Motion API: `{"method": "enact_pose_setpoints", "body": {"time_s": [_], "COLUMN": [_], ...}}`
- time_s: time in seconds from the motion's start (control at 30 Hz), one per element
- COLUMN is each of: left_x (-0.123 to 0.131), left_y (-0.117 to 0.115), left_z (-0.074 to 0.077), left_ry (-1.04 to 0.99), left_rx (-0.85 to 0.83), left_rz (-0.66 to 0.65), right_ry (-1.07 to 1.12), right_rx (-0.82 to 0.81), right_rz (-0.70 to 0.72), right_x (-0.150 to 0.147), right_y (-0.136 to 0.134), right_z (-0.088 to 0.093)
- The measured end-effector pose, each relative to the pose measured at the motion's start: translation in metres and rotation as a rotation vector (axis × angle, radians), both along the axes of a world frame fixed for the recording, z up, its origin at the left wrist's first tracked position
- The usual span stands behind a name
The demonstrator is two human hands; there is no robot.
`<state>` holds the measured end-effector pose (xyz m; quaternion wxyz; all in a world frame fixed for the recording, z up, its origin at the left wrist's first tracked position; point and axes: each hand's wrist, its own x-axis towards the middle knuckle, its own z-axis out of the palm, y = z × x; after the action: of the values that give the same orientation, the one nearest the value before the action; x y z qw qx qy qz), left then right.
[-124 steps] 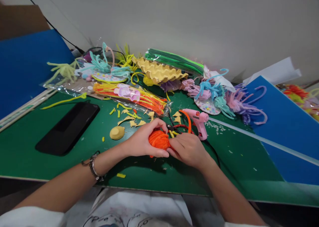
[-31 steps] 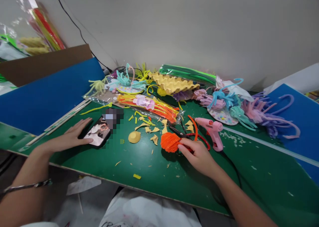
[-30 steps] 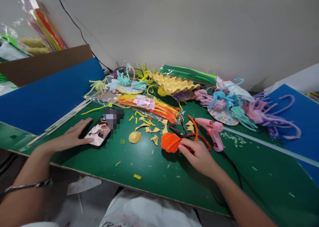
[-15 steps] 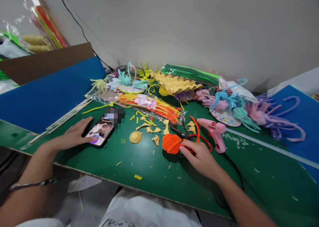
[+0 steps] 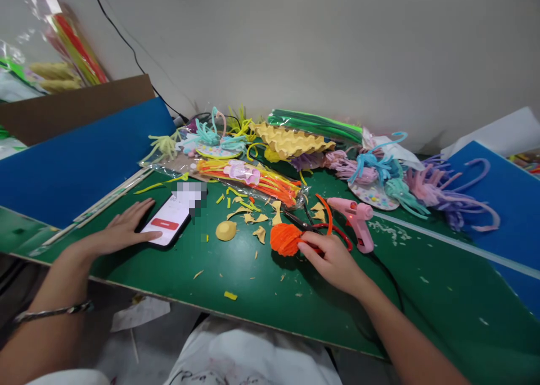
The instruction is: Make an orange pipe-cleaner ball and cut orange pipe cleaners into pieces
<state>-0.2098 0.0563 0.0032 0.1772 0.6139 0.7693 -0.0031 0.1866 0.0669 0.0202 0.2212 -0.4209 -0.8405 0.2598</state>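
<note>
My left hand (image 5: 120,230) lies on the table with its fingers stretched out, and its thumb touches the lower edge of a phone screen. The phone (image 5: 169,213) is flat on the table, showing a pale page with a red bar. Between the thumb and fingers of my right hand (image 5: 333,256) is a fuzzy orange pipe-cleaner ball (image 5: 285,240). Beside that hand lies a red-handled tool (image 5: 300,222), partly hidden behind it. A pink glue gun (image 5: 355,217) rests to its right. A tan cardboard cup piece (image 5: 226,231) sits between my hands.
Torn cardboard scraps (image 5: 259,234) litter the green table (image 5: 253,283). Behind them are bagged orange and yellow pipe cleaners (image 5: 270,185), an egg-carton sheet (image 5: 291,141) and fuzzy pastel pipe-cleaner pieces (image 5: 426,185). Blue panels (image 5: 84,160) stand at the left and right.
The phone screen has switched from a colourful picture to a pale page with a red bar. My view has shifted slightly; both hands keep nearly the same places.
</note>
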Motion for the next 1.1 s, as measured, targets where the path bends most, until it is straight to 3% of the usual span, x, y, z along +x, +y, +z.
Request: {"method": "enact_pose_setpoints", "body": {"time_s": [0.13, 0.2, 0.3, 0.43, 0.53, 0.8, 0.93, 1.0, 1.1], "left_x": [0.005, 0.021, 0.068, 0.143, 0.18, 0.207, 0.216, 0.219, 0.222], "left_y": [-0.002, -0.005, -0.012, -0.017, -0.016, -0.007, -0.002, 0.001, 0.005], "left_z": [0.005, 0.012, 0.028, 0.042, 0.044, 0.045, 0.039, 0.036, 0.032], "left_ry": [-0.073, -0.115, -0.204, -0.501, -0.497, -0.573, -0.621, -0.641, -0.659], "left_rx": [0.123, 0.356, 0.605, 0.522, 0.57, 0.545, 0.654, 0.593, 0.396], "left_rz": [0.037, 0.025, -0.333, -0.875, -1.027, -0.991, -0.742, -0.678, -0.764], "right_ry": [0.005, -0.007, -0.079, -0.245, -0.338, -0.492, -0.535, -0.55, -0.522], "right_rx": [0.007, 0.008, 0.042, 0.186, 0.253, 0.335, 0.383, 0.387, 0.392], "right_rz": [-0.004, -0.006, -0.01, 0.063, 0.17, 0.208, 0.217, 0.212, 0.199], "right_x": [-0.001, -0.001, -0.002, -0.007, -0.01, -0.01, -0.009, -0.01, -0.011], "right_y": [0.0, 0.0, 0.001, 0.0, -0.001, 0.001, 0.005, 0.007, 0.012], "right_z": [0.001, 0.002, 0.004, 0.008, 0.013, 0.025, 0.033, 0.039, 0.05]}}
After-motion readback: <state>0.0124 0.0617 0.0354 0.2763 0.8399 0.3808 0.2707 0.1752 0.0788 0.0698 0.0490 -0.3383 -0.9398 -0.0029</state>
